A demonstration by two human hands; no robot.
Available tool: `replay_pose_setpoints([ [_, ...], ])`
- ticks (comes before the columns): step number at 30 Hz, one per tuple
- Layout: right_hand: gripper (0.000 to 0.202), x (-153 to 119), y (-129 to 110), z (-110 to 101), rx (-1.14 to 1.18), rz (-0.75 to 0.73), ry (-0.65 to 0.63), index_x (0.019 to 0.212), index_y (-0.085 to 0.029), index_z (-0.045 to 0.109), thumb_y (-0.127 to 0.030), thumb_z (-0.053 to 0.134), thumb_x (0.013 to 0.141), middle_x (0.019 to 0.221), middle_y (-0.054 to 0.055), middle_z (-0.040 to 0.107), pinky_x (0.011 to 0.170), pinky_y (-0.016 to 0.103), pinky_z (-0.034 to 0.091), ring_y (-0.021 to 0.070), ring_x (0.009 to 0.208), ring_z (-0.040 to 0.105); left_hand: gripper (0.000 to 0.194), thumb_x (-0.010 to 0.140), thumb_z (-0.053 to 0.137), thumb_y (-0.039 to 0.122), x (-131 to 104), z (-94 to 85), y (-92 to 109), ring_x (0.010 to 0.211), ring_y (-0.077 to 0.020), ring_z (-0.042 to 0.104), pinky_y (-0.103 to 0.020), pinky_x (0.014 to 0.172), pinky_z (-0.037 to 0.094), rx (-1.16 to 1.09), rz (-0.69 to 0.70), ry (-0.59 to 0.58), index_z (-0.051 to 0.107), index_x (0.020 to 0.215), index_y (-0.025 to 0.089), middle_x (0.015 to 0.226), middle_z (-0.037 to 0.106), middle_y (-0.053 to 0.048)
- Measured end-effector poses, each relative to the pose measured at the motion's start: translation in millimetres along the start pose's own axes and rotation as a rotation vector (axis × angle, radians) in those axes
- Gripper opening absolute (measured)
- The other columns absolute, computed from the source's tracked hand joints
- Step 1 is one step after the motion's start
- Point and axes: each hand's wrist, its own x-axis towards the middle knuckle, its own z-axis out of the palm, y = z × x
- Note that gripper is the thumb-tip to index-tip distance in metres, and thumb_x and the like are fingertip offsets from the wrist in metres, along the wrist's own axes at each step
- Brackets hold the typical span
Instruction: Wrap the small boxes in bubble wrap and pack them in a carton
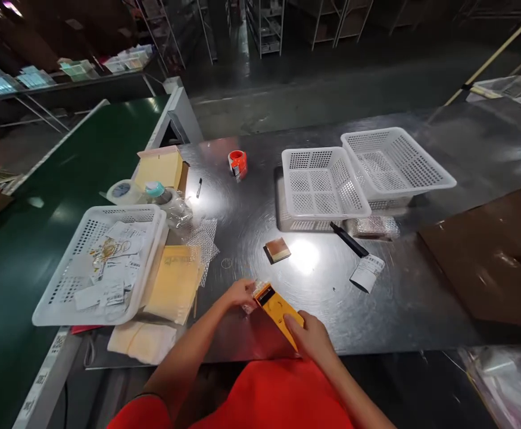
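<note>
Near the table's front edge, my right hand [309, 335] grips a yellow handheld device [278, 313] with a dark window at its upper left end. My left hand [241, 294] is closed on a small clear plastic packet [249, 307], right beside that end of the device. Just above the device a small square brown packet [278, 250] lies on the metal table. A white printed slip [367, 273] and a black strip [349, 240] lie farther right.
Left, a white basket [46, 298] holds labels and small bags, beside yellow envelopes [175, 280]. White baskets [325, 215] stand at the back right, cardboard [487, 256] at the right. Red tape dispenser [237, 162] sits behind. A green conveyor [77, 161] runs along the left.
</note>
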Motion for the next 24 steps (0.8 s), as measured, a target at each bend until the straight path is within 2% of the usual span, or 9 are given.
replay_pose_setpoints([
  [3,0.036,26.2,-32.8,10.3,-0.053,-0.045,0.012,0.077,-0.017,0.065,-0.045,0.045,0.088,0.080,0.009,0.072,0.060,0.026,0.037,0.0199,0.074,0.065,0.060,0.072,0.066,0.029,-12.8,-16.1,-17.9,0.110,-0.0274,0.063,-0.036,0.095,0.050,-0.033,-0.021,0.141,0.057,0.129,0.014,0.116,0.069,-0.007],
  [5,0.037,46.5,-55.3,23.4,-0.072,-0.071,0.006,0.081,-0.016,0.067,-0.045,0.045,0.089,0.081,0.009,0.072,0.059,0.025,0.037,0.0186,0.073,0.064,0.065,0.079,0.057,0.027,-20.1,-19.1,-23.2,0.131,-0.0282,0.050,-0.042,0.110,0.039,-0.027,-0.033,0.270,0.044,0.142,0.014,0.140,0.056,-0.013],
  [8,0.037,69.3,-79.5,41.1,-0.105,-0.100,-0.004,0.087,-0.014,0.069,-0.045,0.047,0.090,0.087,0.011,0.073,0.061,0.025,0.036,0.0188,0.077,0.064,0.086,0.071,0.063,0.021,-23.7,-3.2,-18.8,0.147,-0.0309,0.024,-0.047,0.121,0.022,0.058,-0.078,0.404,0.029,0.149,0.011,0.158,0.030,-0.018],
  [9,0.038,74.2,-83.9,44.6,-0.118,-0.102,-0.004,0.089,-0.013,0.069,-0.045,0.047,0.090,0.089,0.012,0.073,0.061,0.025,0.036,0.0194,0.079,0.065,0.091,0.068,0.065,0.018,-22.2,5.6,-15.2,0.148,-0.0324,0.021,-0.048,0.121,0.021,0.117,-0.122,0.421,0.027,0.150,0.009,0.159,0.026,-0.020],
  [11,0.040,80.9,-88.4,47.5,-0.141,-0.096,0.000,0.088,-0.012,0.069,-0.046,0.046,0.091,0.090,0.014,0.073,0.060,0.026,0.035,0.0203,0.080,0.065,0.088,0.069,0.064,0.014,-16.8,22.2,-7.6,0.147,-0.0342,0.025,-0.047,0.119,0.026,0.245,-0.233,0.430,0.029,0.149,0.006,0.157,0.029,-0.023],
  [14,0.041,85.5,-89.9,46.8,-0.160,-0.091,0.001,0.084,-0.013,0.068,-0.046,0.045,0.092,0.087,0.013,0.073,0.060,0.025,0.035,0.0197,0.077,0.064,0.073,0.074,0.058,0.008,-9.8,32.3,-1.0,0.141,-0.0332,0.037,-0.045,0.117,0.030,0.340,-0.281,0.441,0.038,0.144,0.004,0.148,0.043,-0.023],
  [18,0.041,79.3,-83.1,46.9,-0.157,-0.092,-0.009,0.083,-0.015,0.066,-0.047,0.043,0.092,0.085,0.011,0.073,0.060,0.025,0.037,0.0184,0.075,0.064,0.052,0.081,0.049,0.005,-8.6,21.9,-0.8,0.126,-0.0289,0.054,-0.044,0.118,0.028,0.363,-0.238,0.452,0.051,0.133,0.005,0.127,0.061,-0.019],
  [21,0.041,61.1,-57.8,44.1,-0.146,-0.085,-0.023,0.079,-0.016,0.065,-0.047,0.040,0.092,0.081,0.009,0.072,0.060,0.024,0.039,0.0180,0.072,0.064,0.047,0.083,0.047,0.006,-9.7,16.9,0.8,0.122,-0.0280,0.056,-0.046,0.120,0.020,0.375,-0.238,0.460,0.054,0.130,0.006,0.122,0.064,-0.019],
  [24,0.039,41.1,-21.1,37.7,-0.153,-0.064,-0.020,0.075,-0.017,0.063,-0.046,0.041,0.090,0.075,0.009,0.070,0.058,0.026,0.039,0.0191,0.068,0.063,0.059,0.078,0.062,0.019,-11.3,18.8,4.7,0.123,-0.0306,0.055,-0.048,0.121,0.015,0.369,-0.245,0.454,0.049,0.134,0.005,0.124,0.062,-0.020],
])
